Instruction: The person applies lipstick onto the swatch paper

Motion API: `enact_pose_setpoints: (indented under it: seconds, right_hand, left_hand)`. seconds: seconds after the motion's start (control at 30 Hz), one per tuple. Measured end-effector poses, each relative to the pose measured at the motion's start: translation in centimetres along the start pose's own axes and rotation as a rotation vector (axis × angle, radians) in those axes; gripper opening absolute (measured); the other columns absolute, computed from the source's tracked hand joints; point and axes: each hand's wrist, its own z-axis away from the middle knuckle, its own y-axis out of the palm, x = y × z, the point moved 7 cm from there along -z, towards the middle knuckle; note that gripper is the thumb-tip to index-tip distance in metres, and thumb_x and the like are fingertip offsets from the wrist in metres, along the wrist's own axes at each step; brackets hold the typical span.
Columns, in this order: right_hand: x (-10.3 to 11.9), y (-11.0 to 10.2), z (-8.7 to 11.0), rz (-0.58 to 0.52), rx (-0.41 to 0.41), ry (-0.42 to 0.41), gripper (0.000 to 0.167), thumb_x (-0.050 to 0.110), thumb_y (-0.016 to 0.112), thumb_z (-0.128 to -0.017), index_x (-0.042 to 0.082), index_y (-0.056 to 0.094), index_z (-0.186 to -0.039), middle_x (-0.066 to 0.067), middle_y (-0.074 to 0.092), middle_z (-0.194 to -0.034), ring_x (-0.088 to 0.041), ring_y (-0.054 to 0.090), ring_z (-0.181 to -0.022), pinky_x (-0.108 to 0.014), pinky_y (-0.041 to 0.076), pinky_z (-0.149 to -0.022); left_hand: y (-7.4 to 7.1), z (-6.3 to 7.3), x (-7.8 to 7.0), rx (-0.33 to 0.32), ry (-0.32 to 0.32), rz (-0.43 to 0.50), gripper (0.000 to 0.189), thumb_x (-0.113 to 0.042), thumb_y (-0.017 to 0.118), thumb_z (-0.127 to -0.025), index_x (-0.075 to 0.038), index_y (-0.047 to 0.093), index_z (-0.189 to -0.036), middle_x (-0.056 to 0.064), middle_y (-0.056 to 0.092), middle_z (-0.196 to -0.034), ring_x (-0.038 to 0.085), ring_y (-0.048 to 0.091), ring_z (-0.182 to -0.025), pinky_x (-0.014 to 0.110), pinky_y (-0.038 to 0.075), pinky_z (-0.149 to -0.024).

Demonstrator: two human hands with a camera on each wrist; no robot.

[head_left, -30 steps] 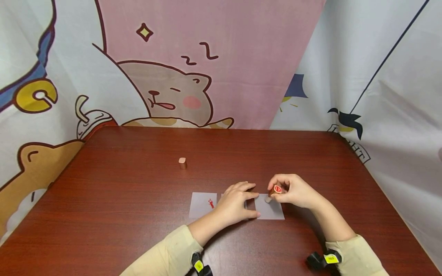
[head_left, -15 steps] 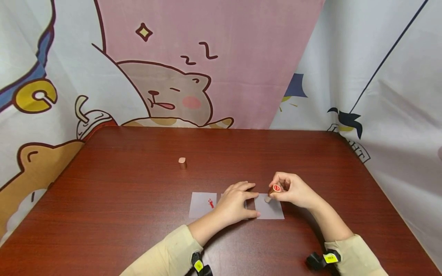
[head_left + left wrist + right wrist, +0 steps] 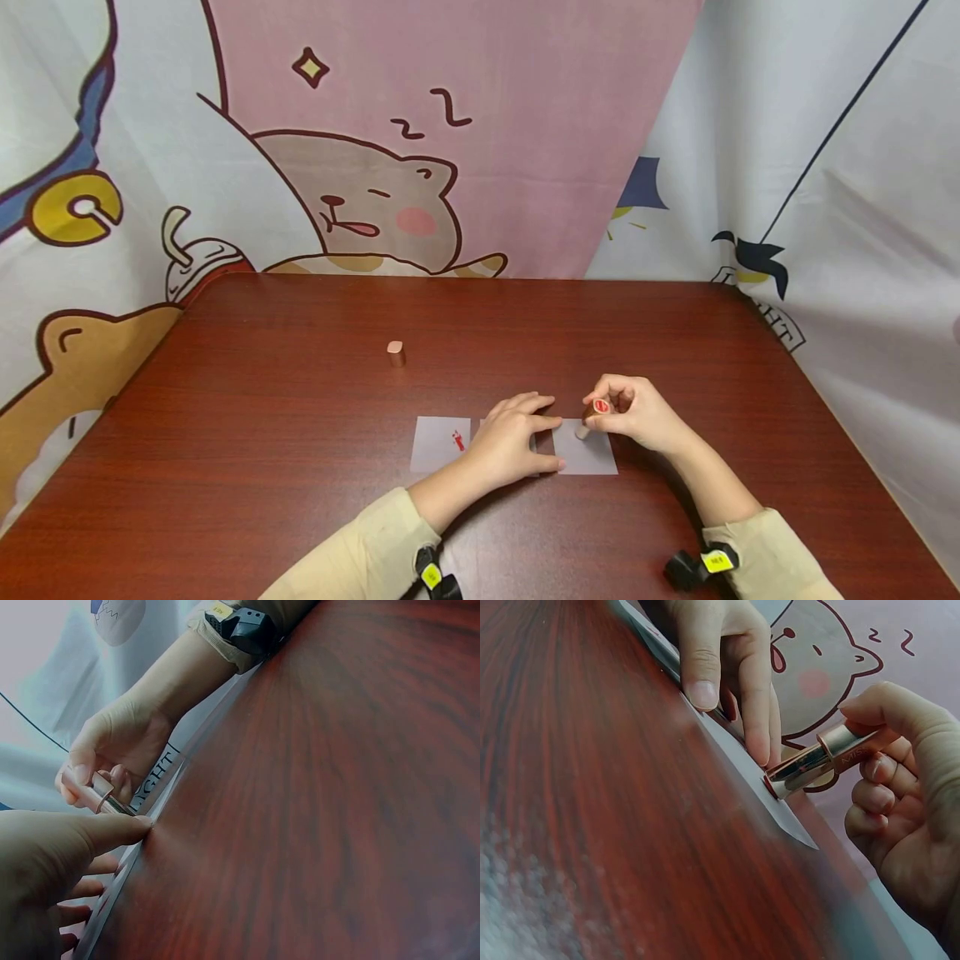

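My right hand (image 3: 637,414) pinches a gold lipstick (image 3: 597,410), tilted, with its red-labelled base up. Its tip end meets a white paper square (image 3: 596,457); in the right wrist view a little red shows at the tip of the lipstick (image 3: 802,769), right at the paper. My left hand (image 3: 512,442) lies with fingers spread, thumb and a fingertip at the left edge of that square. Another white square, mostly hidden, lies under this hand. Further left is a white square (image 3: 431,446) with a red smear (image 3: 458,441) on it.
The lipstick's cap (image 3: 396,353) stands upright on the dark red-brown table (image 3: 262,433), behind the papers. A printed cartoon curtain (image 3: 525,150) hangs along the table's back and sides. Each sleeve carries a black wrist camera, such as the right one (image 3: 697,567).
My right hand has shifted very slightly left and up with the lipstick, whose tip stays at the right paper square. The left hand has stayed in place.
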Motion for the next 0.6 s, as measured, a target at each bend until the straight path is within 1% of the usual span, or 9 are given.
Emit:
enact_pose_setpoints:
  seconds: [0.13, 0.23, 0.43, 0.6]
  right_hand:
    - [0.4, 0.3, -0.1, -0.007, 0.009, -0.038, 0.021, -0.017, 0.072, -0.071, -0.003, 0.064, -0.085, 0.002, 0.061, -0.068, -0.002, 0.046, -0.057, -0.024, 0.036, -0.042]
    - [0.6, 0.7, -0.3, -0.022, 0.032, -0.057, 0.020, -0.017, 0.071, -0.070, -0.002, 0.064, -0.082, 0.001, 0.061, -0.068, -0.001, 0.047, -0.057, -0.022, 0.038, -0.042]
    - [0.7, 1.1, -0.4, -0.034, 0.045, -0.049, 0.021, -0.017, 0.072, -0.070, 0.001, 0.061, -0.075, -0.003, 0.065, -0.072, -0.002, 0.052, -0.059, -0.019, 0.041, -0.045]
    - [0.7, 1.2, -0.2, -0.020, 0.048, -0.041, 0.022, -0.017, 0.072, -0.070, 0.002, 0.060, -0.073, 0.000, 0.063, -0.070, -0.003, 0.052, -0.060, -0.020, 0.041, -0.045]
  left_hand:
    - [0.0, 0.0, 0.0, 0.002, 0.002, -0.004, 0.056, -0.045, 0.077, -0.076, -0.018, 0.067, -0.124, 0.000, 0.050, -0.140, 0.019, 0.038, -0.134, 0.038, 0.027, -0.109]
    - [0.0, 0.0, -0.1, 0.001, 0.002, -0.006, 0.055, -0.045, 0.077, -0.076, -0.019, 0.067, -0.123, 0.000, 0.050, -0.140, 0.019, 0.038, -0.133, 0.038, 0.027, -0.109]
    - [-0.1, 0.0, -0.1, 0.000, 0.008, -0.019, 0.055, -0.046, 0.077, -0.076, -0.019, 0.067, -0.123, 0.001, 0.050, -0.140, 0.020, 0.038, -0.133, 0.039, 0.028, -0.109]
    - [0.0, 0.0, -0.1, 0.025, 0.011, -0.037, 0.056, -0.047, 0.075, -0.078, -0.019, 0.066, -0.125, 0.001, 0.048, -0.142, 0.020, 0.037, -0.134, 0.040, 0.028, -0.109]
